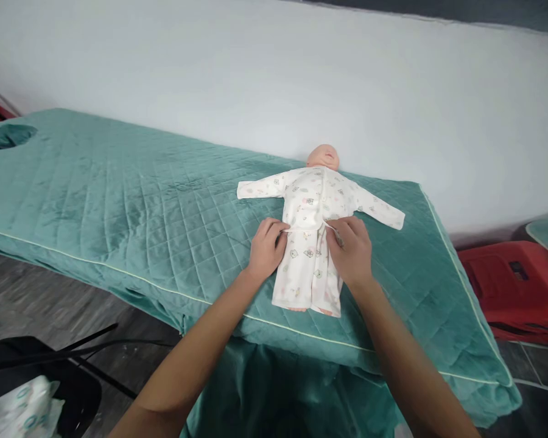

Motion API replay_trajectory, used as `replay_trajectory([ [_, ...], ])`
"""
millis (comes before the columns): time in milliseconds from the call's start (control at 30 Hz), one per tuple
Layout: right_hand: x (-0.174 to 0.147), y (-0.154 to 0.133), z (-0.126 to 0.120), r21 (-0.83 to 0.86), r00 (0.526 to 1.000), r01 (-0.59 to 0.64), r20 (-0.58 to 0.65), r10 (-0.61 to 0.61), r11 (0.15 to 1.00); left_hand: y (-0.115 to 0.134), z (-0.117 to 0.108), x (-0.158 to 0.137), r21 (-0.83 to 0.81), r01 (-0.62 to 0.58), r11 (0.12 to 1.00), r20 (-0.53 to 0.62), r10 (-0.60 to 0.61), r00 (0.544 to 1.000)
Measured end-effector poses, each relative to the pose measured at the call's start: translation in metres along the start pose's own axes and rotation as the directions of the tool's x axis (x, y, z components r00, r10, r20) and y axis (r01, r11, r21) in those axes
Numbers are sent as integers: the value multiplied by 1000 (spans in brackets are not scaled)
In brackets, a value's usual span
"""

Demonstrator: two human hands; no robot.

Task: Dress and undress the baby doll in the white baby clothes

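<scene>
A baby doll (323,158) lies on its back, its head towards the wall and its feet towards me. It wears a white printed baby shirt (307,198) with long sleeves spread out to both sides, and matching trousers (299,274). My left hand (267,248) is closed in a pinch on the shirt's lower edge at the doll's waist, on the left. On the other side, my right hand (352,250) pinches the same edge near the front opening. The doll's hands are hidden by the sleeves; a little of its feet shows below the trouser legs.
The doll rests on a bed with a green quilted cover (164,201), against a white wall (210,73). A red plastic stool (506,286) stands at the right. At lower left, a black chair (80,389) holds a white printed package (21,413).
</scene>
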State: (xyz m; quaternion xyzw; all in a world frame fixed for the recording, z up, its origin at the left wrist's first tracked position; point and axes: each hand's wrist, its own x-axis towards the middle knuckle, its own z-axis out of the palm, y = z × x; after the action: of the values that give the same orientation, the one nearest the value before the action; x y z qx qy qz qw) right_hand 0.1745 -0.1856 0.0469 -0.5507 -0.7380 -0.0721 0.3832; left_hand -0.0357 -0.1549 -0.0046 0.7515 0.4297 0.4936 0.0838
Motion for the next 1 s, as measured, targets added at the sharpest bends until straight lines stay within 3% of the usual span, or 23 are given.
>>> replay_trajectory([
  [167,-7,1,1,70,999,-7,53,4,998,4,-1,-1,-10,24,1000,19,-24,1000],
  [467,3,-7,4,-74,992,57,112,-49,996,4,-2,-3,-85,-34,996,0,34,999],
  [667,4,-5,8,-47,989,112,101,-107,993,4,-4,-2,-160,-26,987,3,27,1000],
  [867,2,1,9,9,990,103,100,-104,995,-3,-4,-2,-246,106,963,-31,-117,993],
  [1000,4,3,1,40,982,130,130,-134,991,-27,-3,13,-124,300,946,-107,-313,944],
])
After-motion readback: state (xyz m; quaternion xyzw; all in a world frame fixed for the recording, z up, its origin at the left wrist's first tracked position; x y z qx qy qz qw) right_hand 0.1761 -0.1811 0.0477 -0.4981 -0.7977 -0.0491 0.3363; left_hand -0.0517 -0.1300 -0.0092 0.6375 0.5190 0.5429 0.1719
